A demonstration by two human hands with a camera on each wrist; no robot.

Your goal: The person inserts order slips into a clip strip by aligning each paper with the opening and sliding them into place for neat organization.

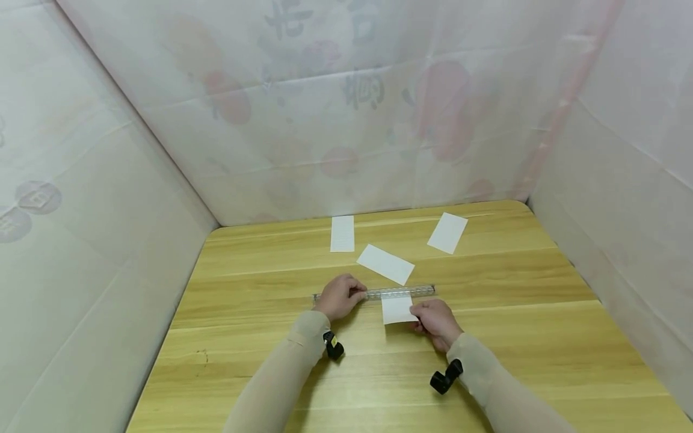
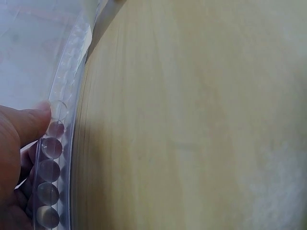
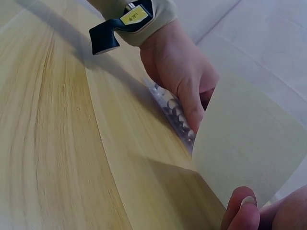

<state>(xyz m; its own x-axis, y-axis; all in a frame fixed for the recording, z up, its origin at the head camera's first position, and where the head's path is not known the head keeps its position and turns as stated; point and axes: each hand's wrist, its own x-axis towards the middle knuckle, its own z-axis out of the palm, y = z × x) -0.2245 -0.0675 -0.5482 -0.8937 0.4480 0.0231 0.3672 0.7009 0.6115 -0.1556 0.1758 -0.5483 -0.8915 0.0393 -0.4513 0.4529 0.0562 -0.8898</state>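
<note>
A clear plastic strip (image 1: 373, 294) with a row of round shapes along it (image 2: 50, 170) lies crosswise on the wooden table. Near its left end, my left hand (image 1: 338, 296) pinches it between thumb and fingers. My right hand (image 1: 437, 320) pinches the near right corner of a white paper card (image 1: 397, 310). The card's far edge meets the strip, while its near part is lifted and bowed off the tabletop, as the right wrist view shows the card (image 3: 249, 139) standing tilted. Whether the far edge is tucked under the strip or only touches it, I cannot tell.
Three more white cards lie farther back: one at the back edge (image 1: 343, 234), an angled card (image 1: 385, 263) just beyond the strip, and another card (image 1: 447, 233) at back right. Pale printed cloth walls (image 1: 335, 120) enclose the table (image 1: 243, 361) at the back and sides.
</note>
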